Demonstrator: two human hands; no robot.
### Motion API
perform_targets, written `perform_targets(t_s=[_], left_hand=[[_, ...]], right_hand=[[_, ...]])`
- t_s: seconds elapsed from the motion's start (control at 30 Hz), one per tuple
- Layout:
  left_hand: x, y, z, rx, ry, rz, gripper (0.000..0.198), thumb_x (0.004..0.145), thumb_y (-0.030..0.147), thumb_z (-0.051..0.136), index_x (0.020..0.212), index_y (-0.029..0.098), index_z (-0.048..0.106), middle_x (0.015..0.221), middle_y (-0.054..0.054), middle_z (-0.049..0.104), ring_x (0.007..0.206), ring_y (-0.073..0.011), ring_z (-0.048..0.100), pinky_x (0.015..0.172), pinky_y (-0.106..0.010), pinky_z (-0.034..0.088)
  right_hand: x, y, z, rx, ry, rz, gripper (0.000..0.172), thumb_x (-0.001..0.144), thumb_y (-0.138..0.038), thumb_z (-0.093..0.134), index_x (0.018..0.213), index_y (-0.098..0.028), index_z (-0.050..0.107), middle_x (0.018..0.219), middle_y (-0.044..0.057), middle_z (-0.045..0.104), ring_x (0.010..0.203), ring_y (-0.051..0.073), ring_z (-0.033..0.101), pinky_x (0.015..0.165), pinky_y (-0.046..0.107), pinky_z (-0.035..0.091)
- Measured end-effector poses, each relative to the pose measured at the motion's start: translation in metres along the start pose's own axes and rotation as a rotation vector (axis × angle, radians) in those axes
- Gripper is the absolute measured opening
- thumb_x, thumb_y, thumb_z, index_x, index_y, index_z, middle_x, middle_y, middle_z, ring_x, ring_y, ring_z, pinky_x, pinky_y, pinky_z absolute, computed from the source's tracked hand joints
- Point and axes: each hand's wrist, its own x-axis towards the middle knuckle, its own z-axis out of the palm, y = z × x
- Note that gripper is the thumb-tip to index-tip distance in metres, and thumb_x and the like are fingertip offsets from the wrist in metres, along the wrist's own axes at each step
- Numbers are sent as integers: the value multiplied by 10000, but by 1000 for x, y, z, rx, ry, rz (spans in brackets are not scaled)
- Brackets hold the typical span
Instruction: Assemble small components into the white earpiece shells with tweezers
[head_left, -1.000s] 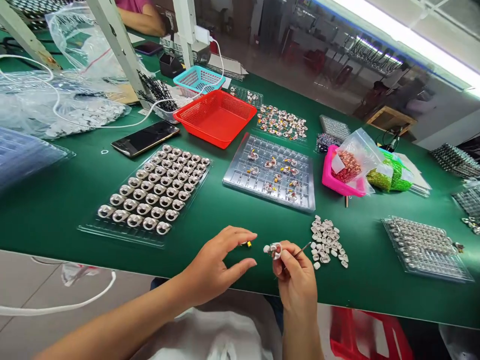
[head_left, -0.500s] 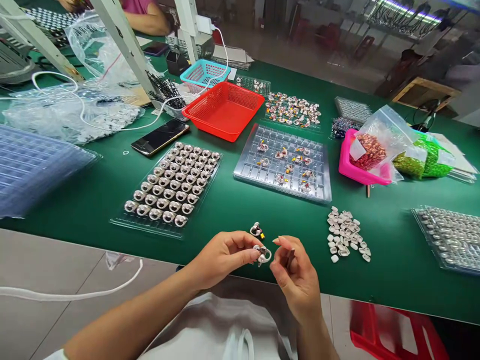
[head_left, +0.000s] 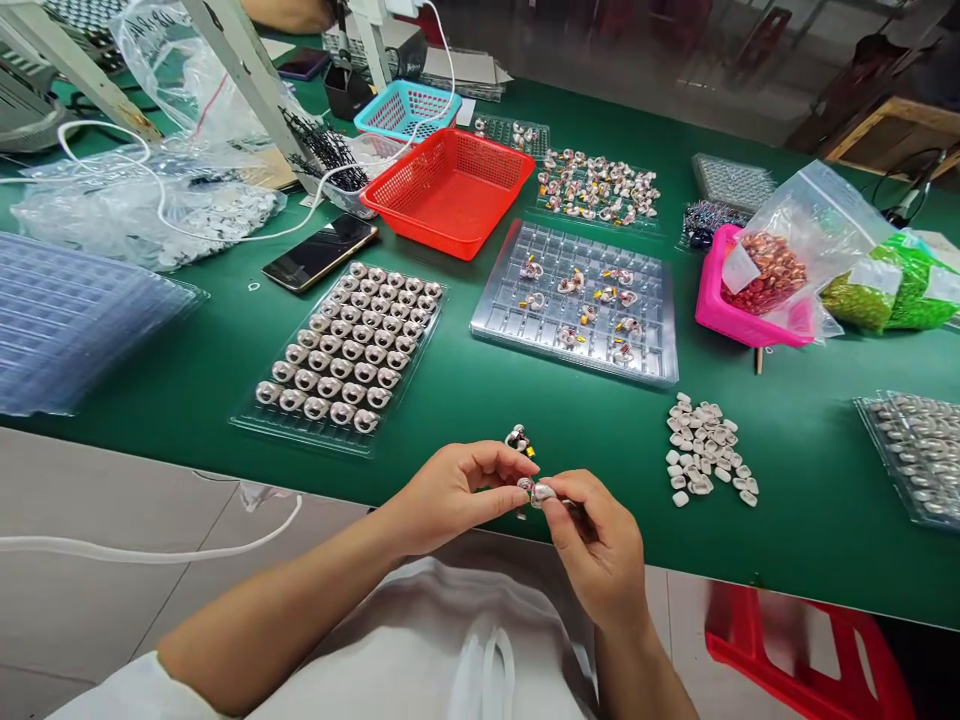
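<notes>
My left hand (head_left: 466, 497) pinches one end of a small pale earbud part (head_left: 541, 493) between thumb and fingertips, just over the table's front edge. My right hand (head_left: 601, 535) is closed on the other end of it, thumb and forefinger on its rounded shell. Fine detail between the fingertips is too small to make out. Just beyond my left fingers lies another earbud piece (head_left: 517, 438) with a yellow bit. To the right is a pile of small white caps (head_left: 703, 447). A clear tray of pale rounded earbud shells (head_left: 341, 345) lies to the left.
Farther back are a silver compartment tray (head_left: 502, 300) with several wired pieces, a red basket (head_left: 450, 245), a phone (head_left: 321, 253) and a pink basket (head_left: 750, 325) with bagged parts. Stacked plastic trays (head_left: 82, 320) lie left; a red stool (head_left: 795, 640) stands below right.
My right hand has come left and its fingers have closed on the earbud part that my left hand holds. The view has shifted slightly.
</notes>
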Motion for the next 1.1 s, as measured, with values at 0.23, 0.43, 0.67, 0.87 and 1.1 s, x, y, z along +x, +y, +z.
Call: perform_targets(t_s=[0.23, 0.43, 0.67, 0.87, 1.1], left_hand=[[0, 6, 3, 17, 14, 18, 253, 748, 297, 845, 909, 129, 747, 806, -39, 736, 735, -146, 652, 699, -267, 534], [1, 4, 8, 26, 37, 50, 178, 764, 246, 816, 888, 136, 753, 800, -32, 737, 739, -138, 638, 677, -246, 517], [1, 3, 9, 109, 62, 62, 190, 761, 274, 817, 883, 135, 776, 807, -55, 763, 731, -163, 662, 651, -263, 542], [-1, 1, 9, 131, 113, 55, 196, 740, 285, 841, 860, 140, 784, 771, -50, 769, 695, -160, 674, 636, -260, 548], [-1, -1, 8, 31, 126, 51, 233, 744, 297, 838, 889, 134, 757, 823, -57, 781, 774, -183, 719, 740, -294, 582]], right_hand=[[-3, 0, 1, 21, 31, 104, 171, 956, -256, 627, 1089, -260, 734, 910, 34, 743, 717, 158, 660, 625, 259, 515], [1, 0, 7, 237, 113, 288, 209, 941, -404, 660, 921, -218, 752, 824, 26, 692, 675, 142, 582, 609, 257, 482], [2, 8, 11, 407, 131, 409, 266, 895, -454, 713, 934, -194, 755, 780, 27, 672, 628, 126, 535, 566, 251, 441], [3, -4, 13, 323, 143, 374, 244, 905, -443, 693, 913, -208, 757, 725, 15, 665, 597, 124, 523, 548, 250, 454], [3, -9, 11, 252, 119, 300, 193, 935, -394, 664, 920, -228, 762, 751, 11, 680, 637, 132, 564, 600, 249, 486]])
